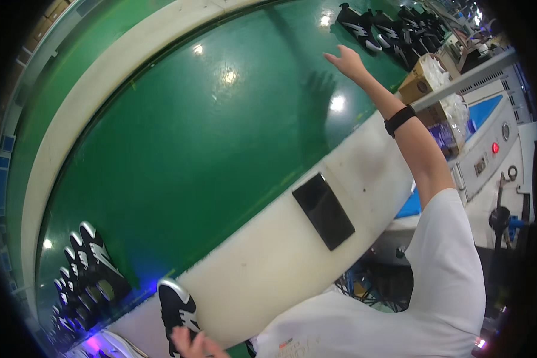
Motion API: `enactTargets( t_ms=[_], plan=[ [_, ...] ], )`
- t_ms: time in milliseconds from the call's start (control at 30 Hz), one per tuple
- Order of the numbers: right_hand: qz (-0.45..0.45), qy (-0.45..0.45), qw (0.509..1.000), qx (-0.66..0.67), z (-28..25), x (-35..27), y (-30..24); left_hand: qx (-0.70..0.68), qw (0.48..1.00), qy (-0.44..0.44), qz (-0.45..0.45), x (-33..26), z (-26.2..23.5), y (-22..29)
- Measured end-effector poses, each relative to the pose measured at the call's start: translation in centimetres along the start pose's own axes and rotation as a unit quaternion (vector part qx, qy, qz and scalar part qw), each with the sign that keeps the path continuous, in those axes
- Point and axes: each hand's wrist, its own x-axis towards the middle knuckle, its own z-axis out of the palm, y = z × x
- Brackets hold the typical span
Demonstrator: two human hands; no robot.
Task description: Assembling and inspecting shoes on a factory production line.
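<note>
My right hand (347,63) is stretched far out over the green belt (185,137), its fingers apart and nothing in it. Just beyond it, at the far right, lie several black shoe uppers (357,27) with white-silver markings and silver toes. At the lower edge my left hand (192,344) lies over the lower part of another black shoe upper (174,298). That upper rests on the pale ledge (244,286) with its silver toe pointing away from me. The left fingers look spread; the rest of that hand is cut off by the frame.
A black phone-like slab (323,212) lies on the ledge. More black shoe uppers (95,256) stand in a row on the belt at left. Cardboard boxes (416,80) with clear plastic bags sit at right, beside a machine panel (483,149) with a red light.
</note>
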Motion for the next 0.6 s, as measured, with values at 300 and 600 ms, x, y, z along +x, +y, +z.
enactTargets(
  t_ms=[300, 600],
  plan=[
    [0.136, 0.139, 0.974, -0.116, 4.9, 8.4, 18.0, 0.13, 0.957, -0.257, -0.026, 1.5, 13.4, -1.4],
    [0.227, 0.113, 0.967, -0.03, 4.6, 15.0, 21.4, 0.153, 0.939, -0.305, -0.052, 1.7, 12.3, -0.8]
  ],
)
